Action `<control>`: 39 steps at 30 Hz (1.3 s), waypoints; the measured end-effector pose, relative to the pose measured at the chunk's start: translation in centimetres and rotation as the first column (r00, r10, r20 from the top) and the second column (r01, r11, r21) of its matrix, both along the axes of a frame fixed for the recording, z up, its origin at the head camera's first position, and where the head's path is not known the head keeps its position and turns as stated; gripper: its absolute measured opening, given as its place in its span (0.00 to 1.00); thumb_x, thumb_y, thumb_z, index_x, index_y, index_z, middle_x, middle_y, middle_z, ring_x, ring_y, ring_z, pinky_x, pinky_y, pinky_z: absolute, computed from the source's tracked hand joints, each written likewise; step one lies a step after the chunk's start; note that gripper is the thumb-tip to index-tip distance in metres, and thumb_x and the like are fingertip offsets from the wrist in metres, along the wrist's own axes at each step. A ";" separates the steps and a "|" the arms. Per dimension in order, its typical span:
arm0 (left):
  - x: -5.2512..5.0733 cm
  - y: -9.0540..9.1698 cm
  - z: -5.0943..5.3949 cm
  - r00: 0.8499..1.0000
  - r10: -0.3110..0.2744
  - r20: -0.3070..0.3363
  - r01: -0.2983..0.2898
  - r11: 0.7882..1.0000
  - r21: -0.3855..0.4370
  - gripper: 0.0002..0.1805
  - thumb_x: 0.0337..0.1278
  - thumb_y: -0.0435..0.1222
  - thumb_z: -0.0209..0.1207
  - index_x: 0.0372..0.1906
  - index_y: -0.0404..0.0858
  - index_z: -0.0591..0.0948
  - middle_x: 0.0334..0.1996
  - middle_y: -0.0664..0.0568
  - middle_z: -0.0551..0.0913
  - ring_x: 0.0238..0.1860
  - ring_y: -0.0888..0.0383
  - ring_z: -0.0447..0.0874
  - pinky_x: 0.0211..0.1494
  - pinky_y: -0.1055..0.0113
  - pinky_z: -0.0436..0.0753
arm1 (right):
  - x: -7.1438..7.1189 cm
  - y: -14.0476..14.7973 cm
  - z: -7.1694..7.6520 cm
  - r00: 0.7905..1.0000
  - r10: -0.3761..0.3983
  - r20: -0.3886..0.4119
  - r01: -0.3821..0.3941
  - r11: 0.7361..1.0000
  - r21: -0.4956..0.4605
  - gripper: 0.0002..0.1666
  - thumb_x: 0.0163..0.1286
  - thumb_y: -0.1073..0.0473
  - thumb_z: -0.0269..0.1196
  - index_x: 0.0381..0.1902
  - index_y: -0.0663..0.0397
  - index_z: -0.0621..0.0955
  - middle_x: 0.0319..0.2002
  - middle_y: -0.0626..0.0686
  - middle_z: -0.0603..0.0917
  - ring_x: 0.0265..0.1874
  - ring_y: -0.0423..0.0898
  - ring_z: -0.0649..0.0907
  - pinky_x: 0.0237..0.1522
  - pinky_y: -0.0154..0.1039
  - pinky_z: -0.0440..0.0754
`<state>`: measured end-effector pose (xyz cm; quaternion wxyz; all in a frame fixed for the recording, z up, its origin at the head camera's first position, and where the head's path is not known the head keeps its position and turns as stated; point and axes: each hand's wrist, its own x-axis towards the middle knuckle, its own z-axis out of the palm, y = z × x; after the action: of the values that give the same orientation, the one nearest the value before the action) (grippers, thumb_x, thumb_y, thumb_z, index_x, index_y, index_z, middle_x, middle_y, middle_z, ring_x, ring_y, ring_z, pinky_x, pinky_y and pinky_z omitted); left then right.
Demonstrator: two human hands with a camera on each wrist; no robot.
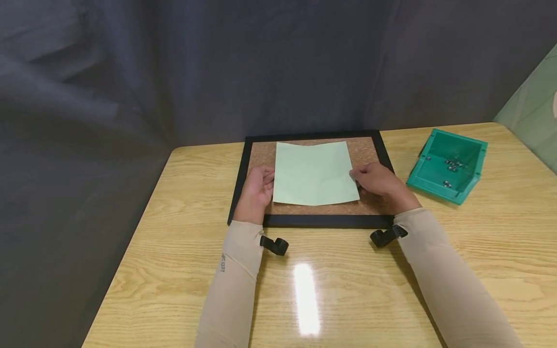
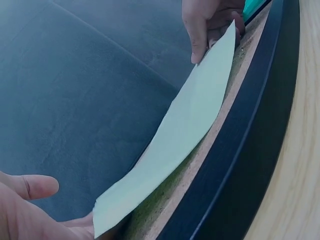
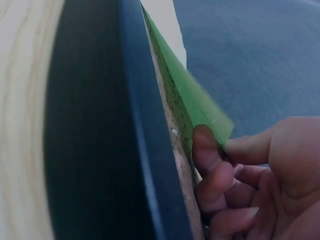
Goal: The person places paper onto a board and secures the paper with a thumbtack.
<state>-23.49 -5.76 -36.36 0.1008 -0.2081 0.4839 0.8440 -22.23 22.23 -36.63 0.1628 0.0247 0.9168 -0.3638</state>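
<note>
A pale green sheet of paper is held just above a cork board with a black frame, its near edge sagging between my hands. At the sheet's left edge is my left hand, palm turned up. In the left wrist view, that hand's thumb stands away from the paper, while the other fingers touch its edge from beneath. My right hand pinches the right edge. The right wrist view shows thumb and forefinger of this hand meeting at the paper's corner.
Right of the board, a green plastic bin holds several small shiny pieces, too small to identify. The wooden table carries everything. Dark cloth hangs behind it and along its left side.
</note>
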 end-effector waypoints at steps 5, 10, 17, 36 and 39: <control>0.0 0.0 0.3 1.000 -0.008 -0.010 0.008 1.000 0.009 0.10 0.61 0.25 0.46 0.24 0.31 0.71 0.57 0.32 0.71 0.64 0.42 0.72 0.72 0.57 0.71 | 0.1 0.1 0.1 1.000 -0.009 -0.002 0.009 1.000 -0.025 0.28 0.80 0.45 0.46 0.46 0.64 0.82 0.30 0.50 0.80 0.32 0.47 0.78 0.40 0.39 0.72; 0.3 0.0 0.8 1.000 -0.016 -0.001 0.016 1.000 -0.001 0.04 0.62 0.27 0.46 0.32 0.32 0.69 0.61 0.33 0.68 0.63 0.43 0.71 0.71 0.57 0.71 | 0.1 0.1 0.1 1.000 -0.030 0.006 0.030 0.999 -0.028 0.29 0.79 0.44 0.48 0.43 0.64 0.82 0.25 0.48 0.78 0.29 0.47 0.76 0.36 0.40 0.70; 0.4 0.1 1.1 0.999 -0.020 -0.026 0.019 0.999 -0.033 0.22 0.63 0.29 0.47 0.62 0.26 0.67 0.66 0.34 0.65 0.67 0.43 0.67 0.73 0.58 0.69 | 0.3 0.0 0.4 0.998 -0.061 0.020 0.062 0.997 -0.036 0.36 0.79 0.38 0.43 0.46 0.65 0.81 0.37 0.56 0.83 0.31 0.46 0.79 0.34 0.37 0.74; 0.4 -0.1 1.0 0.995 -0.055 -0.081 0.047 0.995 -0.092 0.35 0.64 0.30 0.48 0.76 0.31 0.55 0.74 0.36 0.58 0.76 0.46 0.56 0.80 0.61 0.56 | 0.5 0.1 0.8 1.000 -0.026 0.002 0.026 0.997 0.070 0.32 0.78 0.38 0.47 0.35 0.57 0.83 0.28 0.50 0.83 0.31 0.49 0.77 0.34 0.39 0.72; 0.4 0.0 1.0 0.995 -0.053 -0.083 0.045 0.995 -0.092 0.35 0.65 0.30 0.48 0.76 0.31 0.55 0.75 0.38 0.58 0.76 0.47 0.56 0.80 0.62 0.56 | 0.6 0.2 1.0 1.000 -0.013 -0.019 0.015 0.994 0.106 0.30 0.78 0.40 0.48 0.30 0.56 0.83 0.23 0.50 0.79 0.28 0.49 0.76 0.30 0.40 0.70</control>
<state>-23.09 -5.80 -35.35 0.0911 -0.1641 0.5304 0.8267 -21.63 22.38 -35.68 0.1503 0.0362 0.9360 -0.3161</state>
